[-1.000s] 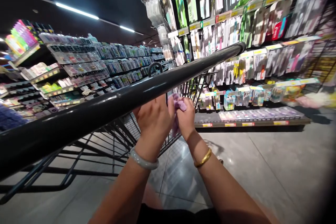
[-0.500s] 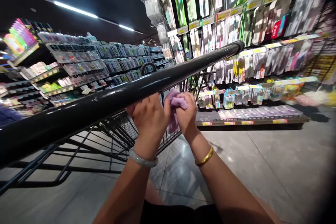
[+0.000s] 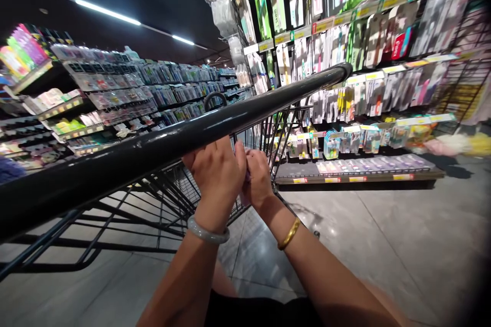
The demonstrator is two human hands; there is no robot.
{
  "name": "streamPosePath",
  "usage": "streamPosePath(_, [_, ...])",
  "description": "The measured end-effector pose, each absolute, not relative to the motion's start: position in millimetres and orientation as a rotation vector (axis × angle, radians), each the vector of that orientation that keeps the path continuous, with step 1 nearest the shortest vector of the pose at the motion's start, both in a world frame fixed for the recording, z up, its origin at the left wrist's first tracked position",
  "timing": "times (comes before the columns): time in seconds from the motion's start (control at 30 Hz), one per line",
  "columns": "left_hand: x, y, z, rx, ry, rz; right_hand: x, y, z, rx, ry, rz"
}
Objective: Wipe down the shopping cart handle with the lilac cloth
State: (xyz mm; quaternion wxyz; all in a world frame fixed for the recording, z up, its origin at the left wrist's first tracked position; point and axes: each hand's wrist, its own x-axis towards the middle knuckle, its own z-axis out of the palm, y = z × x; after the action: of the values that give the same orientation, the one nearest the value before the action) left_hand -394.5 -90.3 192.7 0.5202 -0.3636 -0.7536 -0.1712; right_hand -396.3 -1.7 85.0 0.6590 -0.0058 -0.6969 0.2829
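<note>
My left hand (image 3: 217,176) and my right hand (image 3: 258,180) are pressed together just under the black handle bar (image 3: 172,138) of a shopping cart. Both are closed around a small purple cloth (image 3: 247,176), of which only a sliver shows between them. A pale bangle sits on my left wrist and a gold bangle on my right. The cart's black wire basket (image 3: 176,189) lies beyond the hands.
Store shelving with hanging packaged goods (image 3: 364,51) rises on the right, with a low bottom shelf (image 3: 356,173) near the floor. More shelves (image 3: 115,97) line the left of the aisle. Grey tiled floor (image 3: 383,245) stretches to the right.
The hands have drawn closer together and slightly left. The purple cloth, plainly visible above the right hand before, is now almost hidden between the two hands.
</note>
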Motion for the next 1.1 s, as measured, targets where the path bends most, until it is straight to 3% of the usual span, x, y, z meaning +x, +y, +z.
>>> streamPosePath(0.3, [-395.6,-91.1,192.2,-0.875,-1.76,-0.386,-401.5,29.8,73.9,-0.152,-1.533,0.765])
streamPosePath(0.53, [-396.6,-90.3,190.6,-0.856,-1.736,-0.363,-366.5,56.7,125.8,-0.299,-1.255,0.772])
streamPosePath(0.8, [-395.2,-90.3,190.6,-0.875,-1.788,-0.407,-403.3,60.2,57.1,-0.412,-1.379,0.864])
streamPosePath(1.0, [-395.7,-89.0,190.2,-0.874,-1.811,-0.434,-395.3,26.2,92.7,-0.239,-1.442,0.782])
streamPosePath(1.1, [-395.3,-88.9,190.6,-0.882,-1.829,-0.46,-397.4,5.9,82.5,-0.116,-1.562,0.691])
